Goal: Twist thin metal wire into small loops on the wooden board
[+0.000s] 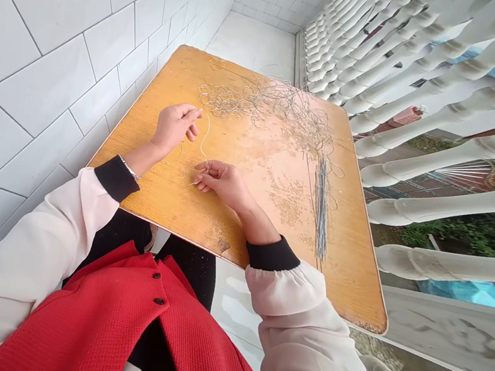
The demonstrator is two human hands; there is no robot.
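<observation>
A thin, pale, curved wire [205, 137] runs between my two hands above the left part of the wooden table [241, 233]. My left hand [176, 127] pinches its upper end between thumb and forefinger. The lower end is in the closed fingers of my right hand [223, 183], and a short tip sticks out past them. Beyond my hands lies a heap of loose curled wires [226, 102], with a larger tangle [292, 106] to its right. A bundle of straight grey wires [321, 210] lies right of my right hand.
A white tiled wall [103, 63] stands along the left. A white balustrade [448, 181] runs down the right, past the table's edge. Several stray wires reach out from the tangle towards the straight bundle.
</observation>
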